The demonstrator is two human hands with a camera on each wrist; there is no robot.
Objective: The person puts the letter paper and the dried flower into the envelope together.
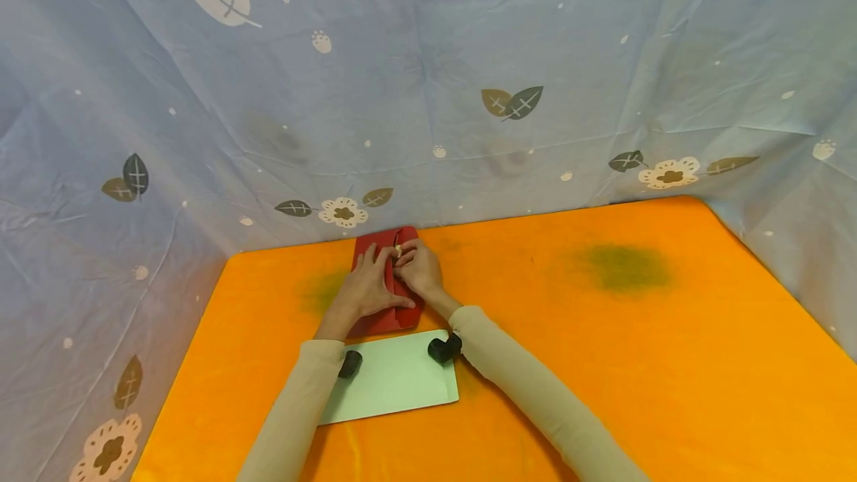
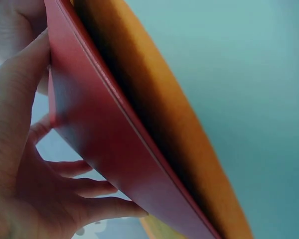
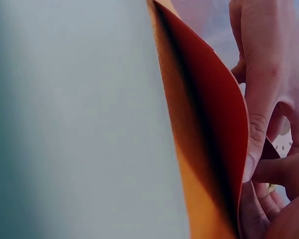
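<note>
A red envelope (image 1: 375, 320) with a flap along its right side lies near the back of the orange table. My left hand (image 1: 367, 285) rests on it with fingers spread and thumb stretched toward the flap's edge. At the flap, my right hand (image 1: 420, 271) has curled fingers and pinches its edge. A small pale-gold piece (image 1: 399, 250) shows between the fingertips of both hands; its kind cannot be made out. In the right wrist view the left thumb presses the red envelope's bowed edge (image 3: 224, 99), while the right fingers are partly hidden behind it.
A pale green envelope (image 1: 395, 381) lies in front of the red one, below both wrists. Black wrist cameras (image 1: 445, 349) hang above it. A patterned grey-blue cloth (image 1: 428, 95) walls the back and sides of the orange table (image 1: 602, 363).
</note>
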